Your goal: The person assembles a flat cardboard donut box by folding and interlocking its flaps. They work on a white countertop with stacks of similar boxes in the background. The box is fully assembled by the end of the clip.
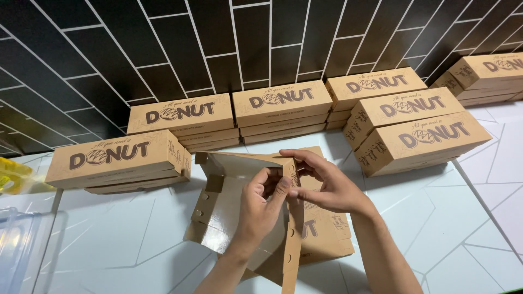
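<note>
now both hands, left hand (260, 206) and right hand (326, 188), pinch the half-folded cardboard box (229, 212) between them.

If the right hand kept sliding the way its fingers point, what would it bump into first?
The right hand points leftward; its fingertips already meet the side flap of the half-folded box and the left hand pinching it. So probably that flap first.
</note>
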